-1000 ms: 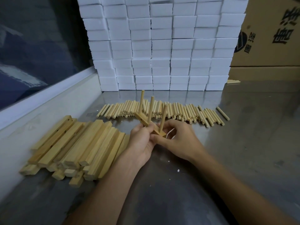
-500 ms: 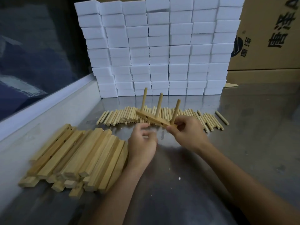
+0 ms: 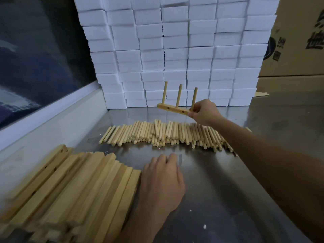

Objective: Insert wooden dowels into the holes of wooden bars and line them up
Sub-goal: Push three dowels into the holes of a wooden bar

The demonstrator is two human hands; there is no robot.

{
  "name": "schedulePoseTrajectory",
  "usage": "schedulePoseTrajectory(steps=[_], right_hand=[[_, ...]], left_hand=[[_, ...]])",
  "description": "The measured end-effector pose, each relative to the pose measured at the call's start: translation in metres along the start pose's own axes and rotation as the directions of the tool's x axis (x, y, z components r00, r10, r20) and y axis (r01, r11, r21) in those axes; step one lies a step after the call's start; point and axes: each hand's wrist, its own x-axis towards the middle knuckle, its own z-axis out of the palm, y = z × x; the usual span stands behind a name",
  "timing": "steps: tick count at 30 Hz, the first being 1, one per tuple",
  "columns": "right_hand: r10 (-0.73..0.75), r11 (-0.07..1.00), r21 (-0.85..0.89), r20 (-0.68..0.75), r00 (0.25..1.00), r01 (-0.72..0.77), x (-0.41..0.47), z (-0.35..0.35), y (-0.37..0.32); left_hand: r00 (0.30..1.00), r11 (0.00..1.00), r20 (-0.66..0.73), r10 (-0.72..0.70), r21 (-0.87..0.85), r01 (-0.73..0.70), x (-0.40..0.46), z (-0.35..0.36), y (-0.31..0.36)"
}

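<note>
Head view. The right hand (image 3: 204,112) holds the pale wooden bar fitted with three upright round dowels (image 3: 173,109) in the air above the far part of the grey metal bench (image 3: 219,190). Its fingers pinch the bar's right end, at the base of the third dowel. The bar's long axis runs left to right, roughly parallel to the far edge of the bench, with the free end pointing toward the left edge. All three dowels stand close to vertical, and two empty holes show on the bar's near face.

The bench strip along its far edge, between the row of loose light wooden dowels (image 3: 166,134) and the wall of stacked white foam blocks (image 3: 175,58), lies directly below the bar. Judged from this, the coming move is a straight lowering by the right hand.

The left hand (image 3: 162,179) rests on the bench near the near edge, fingers loosely bent and grasping nothing, just beside the pile of plain rectangular wooden bars (image 3: 70,190) at the left edge. It is the nearer hand for taking a fresh bar.
</note>
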Motion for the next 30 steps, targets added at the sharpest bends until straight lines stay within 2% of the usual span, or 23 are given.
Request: schedulePoseTrajectory(steps=[8,13,17,25,30], right_hand=[[0.012,0.991,-0.130,0.026,1.000,-0.009,0.081,0.044,0.012],[-0.010,0.990,-0.138,0.016,1.000,0.012,0.110,0.063,0.010],[0.009,0.990,-0.144,0.008,1.000,-0.007,0.118,0.074,0.009],[0.063,0.989,-0.127,-0.068,0.996,-0.072,0.115,0.079,0.006],[0.067,0.986,-0.152,-0.037,0.997,-0.072,0.111,0.076,0.003]], left_hand=[[0.999,0.999,0.037,-0.025,0.031,0.024,0.004,0.000,0.002],[0.999,0.999,0.023,-0.028,0.030,0.028,0.007,0.001,0.002],[1.000,0.998,-0.019,-0.024,0.052,0.025,0.008,0.001,0.003],[0.999,0.998,-0.017,-0.049,0.037,0.049,0.005,0.001,0.003],[0.999,0.999,-0.028,-0.041,0.035,0.042,0.005,0.001,0.004]])
